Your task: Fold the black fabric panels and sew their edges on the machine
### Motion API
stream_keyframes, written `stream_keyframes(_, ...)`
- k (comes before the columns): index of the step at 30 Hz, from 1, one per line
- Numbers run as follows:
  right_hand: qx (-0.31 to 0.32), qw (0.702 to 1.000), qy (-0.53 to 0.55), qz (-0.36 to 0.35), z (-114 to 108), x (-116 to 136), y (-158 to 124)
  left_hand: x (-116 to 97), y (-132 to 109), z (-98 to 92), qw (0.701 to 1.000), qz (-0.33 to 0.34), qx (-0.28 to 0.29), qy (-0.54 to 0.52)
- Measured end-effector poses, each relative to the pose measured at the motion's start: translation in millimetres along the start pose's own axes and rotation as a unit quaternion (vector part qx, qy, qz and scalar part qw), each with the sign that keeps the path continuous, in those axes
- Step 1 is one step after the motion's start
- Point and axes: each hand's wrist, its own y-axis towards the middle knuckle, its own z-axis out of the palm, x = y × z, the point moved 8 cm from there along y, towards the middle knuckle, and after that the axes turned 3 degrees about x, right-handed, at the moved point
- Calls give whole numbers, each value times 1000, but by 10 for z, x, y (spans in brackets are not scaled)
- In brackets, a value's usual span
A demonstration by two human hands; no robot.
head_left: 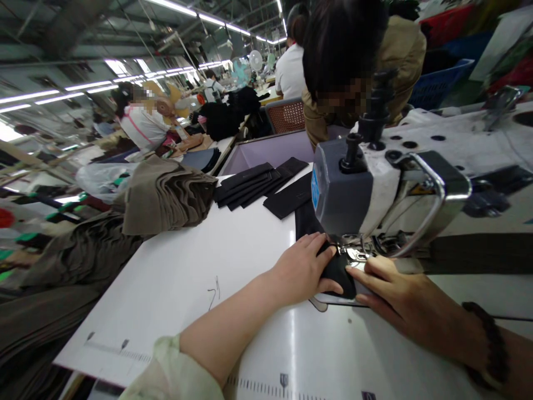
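A small black fabric piece (338,271) lies under the presser foot (352,253) of a grey-white sewing machine (375,183). My left hand (303,268) rests flat on the fabric's left side, fingers stretched toward the foot. My right hand (400,294) comes in from the right, its fingers pressed together at the fabric's right edge beside the needle plate. A dark bead bracelet (491,344) circles my right wrist.
Black cut strips (258,183) lie at the back of the white table (200,278), with a taller stack of brown fabric (166,197) at the left. A person (345,61) sits just beyond the machine. Other workers and tables fill the hall.
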Motion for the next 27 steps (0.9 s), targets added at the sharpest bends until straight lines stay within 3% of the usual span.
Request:
stream_keyframes(24, -15, 999, -28, 11, -4, -15, -25, 48, 27, 9, 1000, -2, -11, 2)
stream_keyframes(27, -7, 1000, -8, -8, -36, 18, -11, -16, -1, -7, 1000, 21, -13, 14)
